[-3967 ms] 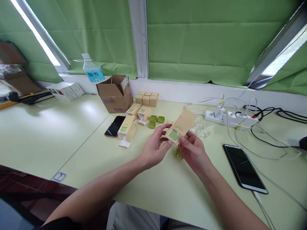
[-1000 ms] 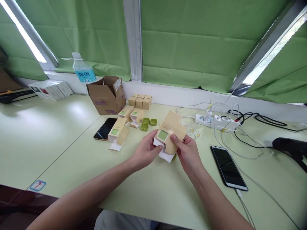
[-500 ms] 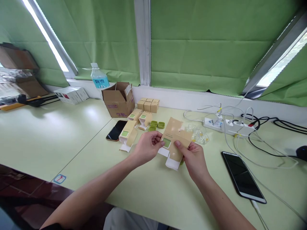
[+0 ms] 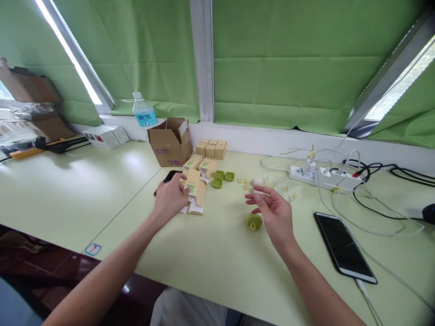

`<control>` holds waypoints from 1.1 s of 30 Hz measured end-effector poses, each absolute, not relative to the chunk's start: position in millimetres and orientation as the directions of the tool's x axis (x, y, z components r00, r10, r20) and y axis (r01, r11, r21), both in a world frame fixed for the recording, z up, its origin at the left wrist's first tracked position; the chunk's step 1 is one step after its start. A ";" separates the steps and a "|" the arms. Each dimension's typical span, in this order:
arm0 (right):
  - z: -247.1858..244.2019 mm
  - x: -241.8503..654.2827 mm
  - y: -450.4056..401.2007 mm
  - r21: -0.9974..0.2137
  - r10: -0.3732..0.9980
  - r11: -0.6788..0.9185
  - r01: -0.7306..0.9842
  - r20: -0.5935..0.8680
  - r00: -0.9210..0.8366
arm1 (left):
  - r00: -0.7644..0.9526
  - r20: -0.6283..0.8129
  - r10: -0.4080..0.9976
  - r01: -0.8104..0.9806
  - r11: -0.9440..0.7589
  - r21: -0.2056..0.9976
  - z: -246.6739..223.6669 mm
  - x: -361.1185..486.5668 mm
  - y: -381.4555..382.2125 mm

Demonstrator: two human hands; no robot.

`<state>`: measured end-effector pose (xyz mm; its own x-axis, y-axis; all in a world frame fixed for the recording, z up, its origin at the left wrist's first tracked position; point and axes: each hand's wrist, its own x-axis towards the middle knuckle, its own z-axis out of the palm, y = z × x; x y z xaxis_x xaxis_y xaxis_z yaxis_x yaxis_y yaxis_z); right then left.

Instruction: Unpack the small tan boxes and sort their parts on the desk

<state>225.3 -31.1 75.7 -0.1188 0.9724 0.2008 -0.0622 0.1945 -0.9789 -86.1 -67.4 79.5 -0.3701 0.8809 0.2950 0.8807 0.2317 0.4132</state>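
Note:
My left hand (image 4: 171,195) grips an unfolded tan carton (image 4: 195,181) with a green window, over other cartons and beside a black phone (image 4: 168,177). My right hand (image 4: 272,210) is raised with its fingers apart, holding nothing. Just left of it a green container (image 4: 254,222) with a small yellow ring piece rests on the table. Small green trays (image 4: 217,183) stand right of the cartons. Tiny yellow pieces (image 4: 245,186) lie between the trays and my right hand. Clear plastic cups (image 4: 284,185) sit behind that hand.
An open cardboard box (image 4: 170,149) and small tan boxes (image 4: 210,149) stand at the back, near a water bottle (image 4: 144,113). A power strip (image 4: 326,180) with cables lies at the right, behind a charging phone (image 4: 345,246). White boxes (image 4: 105,136) are at the left.
My left hand has carried the carton left, onto the others. My right hand has let go of it and opened. The green container and yellow pieces now show.

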 end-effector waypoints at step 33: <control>58.5 276.0 -13.7 -0.380 0.890 0.456 0.805 0.215 -0.402 | 0.479 0.065 0.875 0.723 -0.436 0.537 50.8 57.5 -43.6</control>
<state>276.0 -13.7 58.5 -0.4025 0.8899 0.2149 0.8047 0.4558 -0.3805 57.5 -43.6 50.8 0.4790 0.8754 0.0655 0.7227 -0.4356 0.5367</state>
